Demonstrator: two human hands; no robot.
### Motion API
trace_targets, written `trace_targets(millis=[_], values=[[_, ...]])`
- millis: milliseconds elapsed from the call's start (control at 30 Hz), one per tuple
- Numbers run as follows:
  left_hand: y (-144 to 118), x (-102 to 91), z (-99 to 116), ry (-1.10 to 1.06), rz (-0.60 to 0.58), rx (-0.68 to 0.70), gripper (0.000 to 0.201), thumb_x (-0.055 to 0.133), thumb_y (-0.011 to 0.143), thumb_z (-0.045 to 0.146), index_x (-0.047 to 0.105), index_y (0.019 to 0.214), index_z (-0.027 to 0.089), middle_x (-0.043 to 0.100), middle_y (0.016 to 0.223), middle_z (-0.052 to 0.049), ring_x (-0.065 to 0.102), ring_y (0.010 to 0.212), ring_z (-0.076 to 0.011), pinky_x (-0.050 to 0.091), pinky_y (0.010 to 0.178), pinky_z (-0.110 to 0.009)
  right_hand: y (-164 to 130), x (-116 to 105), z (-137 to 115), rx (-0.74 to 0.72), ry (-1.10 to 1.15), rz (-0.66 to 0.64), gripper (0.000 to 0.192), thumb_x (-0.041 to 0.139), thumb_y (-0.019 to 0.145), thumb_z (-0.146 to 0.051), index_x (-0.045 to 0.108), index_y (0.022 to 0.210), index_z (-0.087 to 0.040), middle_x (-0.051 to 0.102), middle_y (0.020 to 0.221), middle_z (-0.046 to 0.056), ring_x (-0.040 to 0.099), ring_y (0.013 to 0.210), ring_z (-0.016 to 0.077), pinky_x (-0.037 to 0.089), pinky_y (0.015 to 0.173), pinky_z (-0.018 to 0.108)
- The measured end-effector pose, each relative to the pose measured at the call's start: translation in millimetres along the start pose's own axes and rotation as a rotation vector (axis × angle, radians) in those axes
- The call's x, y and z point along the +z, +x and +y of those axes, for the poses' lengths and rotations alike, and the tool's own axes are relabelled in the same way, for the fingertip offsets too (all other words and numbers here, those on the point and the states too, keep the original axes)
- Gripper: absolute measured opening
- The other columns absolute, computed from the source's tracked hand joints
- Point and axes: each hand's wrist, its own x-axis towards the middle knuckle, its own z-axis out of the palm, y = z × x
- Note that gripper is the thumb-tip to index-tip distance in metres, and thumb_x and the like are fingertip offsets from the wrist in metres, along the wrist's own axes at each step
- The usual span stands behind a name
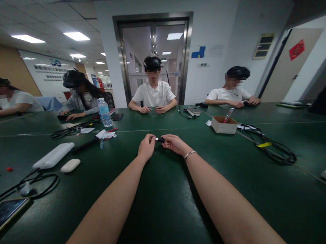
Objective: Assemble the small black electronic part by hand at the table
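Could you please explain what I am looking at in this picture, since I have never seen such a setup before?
There is no machine here: a person works with two bare hands, and a camera worn on that person's head took this single view, looking forward and down. The left hand and right hand meet over the green table, their fingertips holding a small black item with a silvery end; it is too small to identify. To the left lie a phone, a rounded white case and, farther back, an upright bottle. To the right are an open box and a coiled cable. Other people sit around the far side.
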Motion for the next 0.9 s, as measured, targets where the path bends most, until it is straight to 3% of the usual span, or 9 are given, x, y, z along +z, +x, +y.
trace_targets(millis=[533, 767, 900], values=[[-8, -4.8, 19, -0.029, -0.002, 0.072, 0.01, 0.052, 0.078, 0.024, 0.055, 0.086, 0.02, 0.059, 0.079, -0.001, 0.055, 0.072, -0.0124, 0.044, 0.07, -0.025, 0, 0, 0, -0.004, 0.007, -0.001, 0.007, 0.052, 0.087, -0.01, 0.058, 0.084, -0.009, 0.059, 0.059, 0.005, 0.06, 0.051, 0.0118, 0.052, 0.05, 0.02], [-5, -3.6, 12, -0.002, -0.007, 0.162, 0.016, 0.052, 0.071, 0.012, 0.054, 0.084, 0.02, 0.058, 0.087, -0.001, 0.055, 0.074, -0.0114, 0.044, 0.073, -0.025, 0, 1, 0, -0.004, 0.003, -0.004, 0.011, 0.049, 0.088, -0.011, 0.057, 0.081, -0.009, 0.056, 0.055, 0.003, 0.058, 0.048, 0.0107, 0.051, 0.047, 0.018], [-3, -1.4, 7, 0.003, 0.001, 0.153, 0.008, 0.053, 0.075, 0.021, 0.053, 0.083, 0.02, 0.058, 0.087, -0.001, 0.055, 0.075, -0.0115, 0.044, 0.072, -0.025, 1, 1, 0, -0.002, -0.003, 0.0, 0.008, 0.052, 0.086, -0.012, 0.057, 0.081, -0.009, 0.055, 0.054, 0.002, 0.057, 0.048, 0.0106, 0.05, 0.047, 0.018]])
